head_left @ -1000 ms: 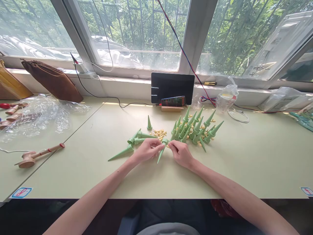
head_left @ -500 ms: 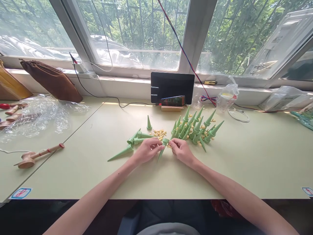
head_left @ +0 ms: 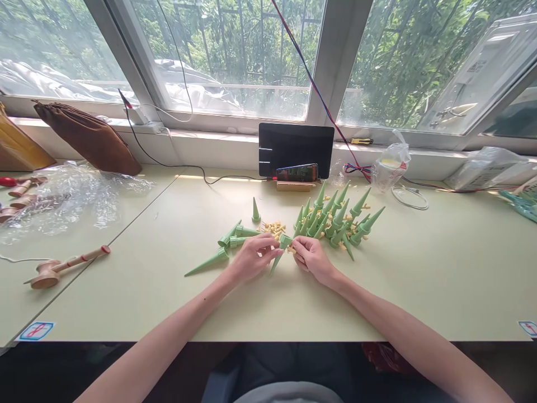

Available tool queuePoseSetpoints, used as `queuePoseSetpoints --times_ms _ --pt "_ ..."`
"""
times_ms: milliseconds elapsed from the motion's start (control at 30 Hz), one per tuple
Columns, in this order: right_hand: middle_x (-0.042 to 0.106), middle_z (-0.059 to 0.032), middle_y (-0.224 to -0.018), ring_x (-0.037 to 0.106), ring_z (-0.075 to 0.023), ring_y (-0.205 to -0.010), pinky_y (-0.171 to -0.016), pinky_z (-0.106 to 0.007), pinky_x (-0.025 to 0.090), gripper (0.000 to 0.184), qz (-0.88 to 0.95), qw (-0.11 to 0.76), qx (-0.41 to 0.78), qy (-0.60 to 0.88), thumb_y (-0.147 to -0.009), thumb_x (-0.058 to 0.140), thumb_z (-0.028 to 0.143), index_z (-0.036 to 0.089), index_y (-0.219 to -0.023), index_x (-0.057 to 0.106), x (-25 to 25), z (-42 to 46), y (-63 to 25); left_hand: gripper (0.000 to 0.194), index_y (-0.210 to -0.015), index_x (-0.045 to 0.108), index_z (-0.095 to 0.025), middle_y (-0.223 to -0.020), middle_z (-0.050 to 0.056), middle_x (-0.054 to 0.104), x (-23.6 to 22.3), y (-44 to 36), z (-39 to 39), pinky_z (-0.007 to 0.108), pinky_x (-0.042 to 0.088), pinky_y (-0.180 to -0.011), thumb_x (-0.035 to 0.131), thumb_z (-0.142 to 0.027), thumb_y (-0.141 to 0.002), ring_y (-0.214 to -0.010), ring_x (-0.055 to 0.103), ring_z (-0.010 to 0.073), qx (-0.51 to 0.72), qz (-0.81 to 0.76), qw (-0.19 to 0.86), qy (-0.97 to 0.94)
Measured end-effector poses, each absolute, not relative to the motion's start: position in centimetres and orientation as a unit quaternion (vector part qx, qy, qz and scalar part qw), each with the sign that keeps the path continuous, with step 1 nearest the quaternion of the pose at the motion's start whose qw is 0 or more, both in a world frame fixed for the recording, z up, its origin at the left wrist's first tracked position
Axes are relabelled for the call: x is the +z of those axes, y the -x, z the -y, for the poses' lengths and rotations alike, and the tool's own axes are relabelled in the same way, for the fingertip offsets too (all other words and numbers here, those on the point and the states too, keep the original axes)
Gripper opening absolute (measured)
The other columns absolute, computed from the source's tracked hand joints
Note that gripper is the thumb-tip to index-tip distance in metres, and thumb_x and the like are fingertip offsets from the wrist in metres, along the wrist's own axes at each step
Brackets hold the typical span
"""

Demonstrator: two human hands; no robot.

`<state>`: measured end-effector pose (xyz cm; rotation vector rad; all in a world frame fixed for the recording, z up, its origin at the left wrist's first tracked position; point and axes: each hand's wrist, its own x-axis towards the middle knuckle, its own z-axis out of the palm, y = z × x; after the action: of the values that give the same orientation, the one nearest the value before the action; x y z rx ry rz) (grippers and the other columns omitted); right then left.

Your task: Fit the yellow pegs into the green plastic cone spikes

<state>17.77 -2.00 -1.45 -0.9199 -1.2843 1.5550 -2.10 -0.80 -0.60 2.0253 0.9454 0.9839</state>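
My left hand (head_left: 255, 256) is closed on a green plastic spike (head_left: 277, 262), whose wide capped end points up and whose tip slants down to the left. Close against that cap, my right hand (head_left: 311, 256) pinches a small yellow piece (head_left: 291, 250), mostly hidden by the fingers. Behind the hands lies a heap of small yellow pieces (head_left: 274, 228). Several loose green spikes (head_left: 210, 262) lie left of my left hand, and one green spike (head_left: 255, 211) stands point up. On the right is a cluster of green spikes (head_left: 335, 221) fitted with yellow pieces.
A black tablet (head_left: 296, 148) leans at the back with a phone (head_left: 297, 173) before it. On the left are a wooden kendama (head_left: 54, 273) and crumpled clear plastic (head_left: 84, 196). A bagged cup (head_left: 390, 168) and a white cable (head_left: 411, 198) sit at the back right.
The spike's capped end has turned slightly between my hands. My right hand has shifted a little, and more of the yellow piece shows beside the cap.
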Motion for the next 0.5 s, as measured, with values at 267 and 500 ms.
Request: queuePoseSetpoints --times_ms 267,500 --pt "0.024 0.0114 -0.049 0.019 -0.0041 -0.04 -0.039 -0.021 0.01 0.043 0.475 0.429 0.683 0.353 -0.081 0.07 0.05 0.02 -0.067 0.043 -1.02 1.96 -17.94 0.015 -0.083 0.067 -0.015 -0.084 0.004 0.062 -0.76 2.02 0.79 0.021 0.047 -0.058 0.062 -0.027 -0.091 -0.067 0.054 0.0106 0.399 -0.338 0.29 -0.801" --pt "0.026 0.0108 -0.05 0.019 -0.0041 -0.04 -0.041 -0.021 0.009 0.039 0.471 0.389 0.725 0.319 -0.082 0.069 0.047 0.018 -0.067 0.048 -0.88 1.69 -18.35 0.015 -0.09 0.07 -0.017 -0.088 0.006 0.065 -0.87 2.15 0.82 0.023 0.046 -0.058 0.06 -0.028 -0.093 -0.063 0.053 0.0103 0.404 -0.31 0.24 -0.826"
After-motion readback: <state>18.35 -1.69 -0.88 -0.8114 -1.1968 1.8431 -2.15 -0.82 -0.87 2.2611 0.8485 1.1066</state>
